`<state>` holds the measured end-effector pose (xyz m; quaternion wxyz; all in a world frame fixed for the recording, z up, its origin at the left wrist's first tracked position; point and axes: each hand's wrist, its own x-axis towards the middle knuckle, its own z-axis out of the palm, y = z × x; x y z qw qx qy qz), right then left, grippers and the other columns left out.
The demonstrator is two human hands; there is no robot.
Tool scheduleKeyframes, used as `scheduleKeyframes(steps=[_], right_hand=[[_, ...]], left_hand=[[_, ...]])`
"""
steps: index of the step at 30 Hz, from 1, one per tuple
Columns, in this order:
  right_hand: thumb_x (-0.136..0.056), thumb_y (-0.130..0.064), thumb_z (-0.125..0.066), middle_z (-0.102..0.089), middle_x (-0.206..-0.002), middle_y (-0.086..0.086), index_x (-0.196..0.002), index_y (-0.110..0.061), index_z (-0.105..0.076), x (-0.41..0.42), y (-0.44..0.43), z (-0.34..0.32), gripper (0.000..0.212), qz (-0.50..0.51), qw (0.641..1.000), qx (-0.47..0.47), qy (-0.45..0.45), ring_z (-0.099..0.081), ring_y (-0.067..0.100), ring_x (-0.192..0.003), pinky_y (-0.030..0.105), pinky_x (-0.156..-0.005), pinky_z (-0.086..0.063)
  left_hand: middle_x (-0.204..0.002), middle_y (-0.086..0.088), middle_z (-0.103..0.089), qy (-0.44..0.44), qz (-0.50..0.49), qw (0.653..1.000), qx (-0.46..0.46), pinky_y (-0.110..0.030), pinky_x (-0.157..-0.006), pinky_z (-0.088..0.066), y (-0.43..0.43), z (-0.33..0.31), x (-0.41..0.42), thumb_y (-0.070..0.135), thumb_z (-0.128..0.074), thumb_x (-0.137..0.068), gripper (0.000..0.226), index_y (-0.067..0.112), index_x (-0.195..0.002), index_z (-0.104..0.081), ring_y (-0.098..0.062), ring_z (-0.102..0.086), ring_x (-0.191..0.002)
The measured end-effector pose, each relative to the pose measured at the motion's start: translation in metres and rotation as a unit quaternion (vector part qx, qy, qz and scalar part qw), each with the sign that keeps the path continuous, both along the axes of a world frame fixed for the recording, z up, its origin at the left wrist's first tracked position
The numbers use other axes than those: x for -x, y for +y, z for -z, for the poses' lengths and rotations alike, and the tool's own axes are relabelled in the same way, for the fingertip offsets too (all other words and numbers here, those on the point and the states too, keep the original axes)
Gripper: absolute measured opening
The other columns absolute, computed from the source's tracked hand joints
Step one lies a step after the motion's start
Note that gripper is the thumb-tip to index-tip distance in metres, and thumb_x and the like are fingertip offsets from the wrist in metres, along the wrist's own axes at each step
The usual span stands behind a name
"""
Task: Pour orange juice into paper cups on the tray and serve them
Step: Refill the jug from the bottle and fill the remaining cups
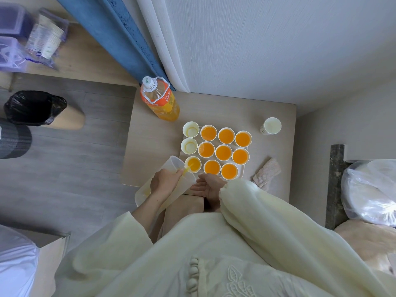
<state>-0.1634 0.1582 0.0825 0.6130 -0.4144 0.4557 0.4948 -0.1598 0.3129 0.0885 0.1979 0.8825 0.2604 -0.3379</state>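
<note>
Tipped plastic jug (174,163), left hand (163,183) curled round it, into near-left paper cup (192,165) on the tray (242,171), right hand (209,186) slack, palm-up alongside — thin, spill-prone cups, likely better carried by the tray's edges.

left hand (164,182) curled round jug (175,165) | right hand (209,186) relaxed, palm up

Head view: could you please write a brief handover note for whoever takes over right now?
Left hand grips the tilted jug, pouring into the near-left cup. Right hand, palm up, holds nothing, by the tray.
Done: eight cups full.
Left: finish this cup, fill the two other left-column cups, then serve.
Bottle stands behind the tray; a spare cup to its right.
</note>
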Motion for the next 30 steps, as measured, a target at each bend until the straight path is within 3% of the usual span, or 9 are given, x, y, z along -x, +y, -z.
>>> scheduleKeyframes(steps=[15,18,23,30], right_hand=[[-0.097,-0.02,-0.054,-0.063,-0.111,0.018,-0.129,0.001,-0.046,-0.0024,-0.0015,0.0004,0.039,0.0,1.0,0.003,0.007,-0.064,0.03,-0.107,0.037,-0.082,-0.056],[-0.097,-0.02,-0.054,-0.064,-0.115,0.018,-0.131,0.001,-0.047,-0.0023,-0.0008,0.0003,0.041,0.001,1.0,0.006,0.012,-0.065,0.03,-0.106,0.037,-0.077,-0.058],[-0.098,-0.019,-0.053,-0.065,-0.106,0.018,-0.122,0.0,-0.05,-0.0009,-0.0026,0.003,0.031,0.01,1.0,-0.002,0.014,-0.065,0.031,-0.107,0.041,-0.092,-0.055],[-0.098,-0.019,-0.053,-0.065,-0.106,0.018,-0.122,0.001,-0.05,-0.0011,-0.0027,0.0032,0.031,0.006,1.0,-0.003,0.01,-0.064,0.032,-0.108,0.041,-0.094,-0.054]], left_hand=[[-0.107,-0.015,-0.067,0.001,0.004,1.0,-0.006,-0.031,-0.073,-0.041,-0.0041,-0.0011,-0.0027,0.059,-0.051,-0.088,0.059,0.004,-0.103,-0.066,-0.031,-0.06,-0.095],[-0.107,-0.015,-0.067,0.002,0.007,1.0,-0.009,-0.031,-0.073,-0.041,-0.0049,-0.0021,-0.0028,0.059,-0.051,-0.089,0.059,0.004,-0.103,-0.066,-0.031,-0.061,-0.096],[-0.106,-0.014,-0.067,-0.001,0.004,1.0,-0.002,-0.031,-0.073,-0.042,-0.0046,-0.0016,-0.0017,0.059,-0.05,-0.089,0.058,0.005,-0.101,-0.066,-0.029,-0.06,-0.093],[-0.106,-0.014,-0.067,0.001,0.002,1.0,-0.007,-0.031,-0.072,-0.04,-0.0047,-0.0033,-0.002,0.059,-0.05,-0.089,0.059,0.004,-0.102,-0.065,-0.025,-0.057,-0.088]])
